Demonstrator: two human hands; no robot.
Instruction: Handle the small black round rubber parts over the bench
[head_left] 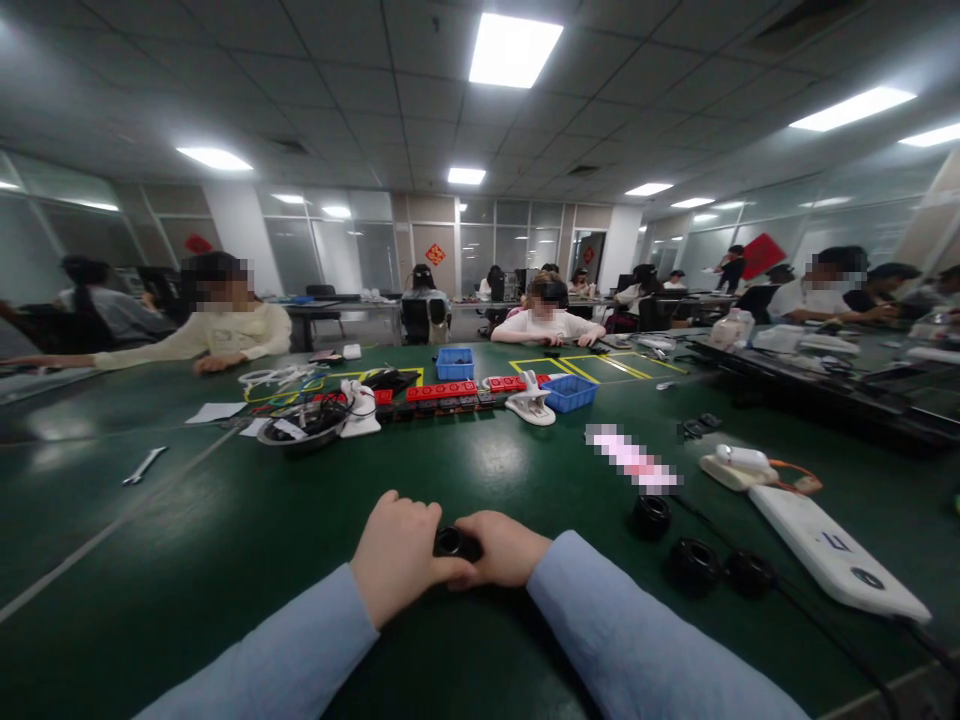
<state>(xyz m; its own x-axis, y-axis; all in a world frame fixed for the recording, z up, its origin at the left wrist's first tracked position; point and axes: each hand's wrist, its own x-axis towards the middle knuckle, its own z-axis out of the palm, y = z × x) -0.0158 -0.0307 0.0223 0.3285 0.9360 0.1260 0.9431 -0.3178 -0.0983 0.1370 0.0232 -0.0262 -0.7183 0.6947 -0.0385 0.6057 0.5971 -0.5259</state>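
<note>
Between my two hands, just above the green table [285,520], is a small black round part [450,542] with a dark hollow in its end. My left hand [399,550] closes on it from the left, thumb along the near side. From the right, my right hand [501,548] has its fingers curled round the same part, and its far fingertips are hidden. Several similar black ring-shaped parts lie to the right, among them one ring [651,514] and a nearer one [694,562].
A white power bank [840,555] and cables lie at the right. Farther back stand blue bins [571,393], red power strips [441,390], white clamps [531,405] and a bowl of cables [300,432]. A wrench [145,466] lies left. Other people sit around the table.
</note>
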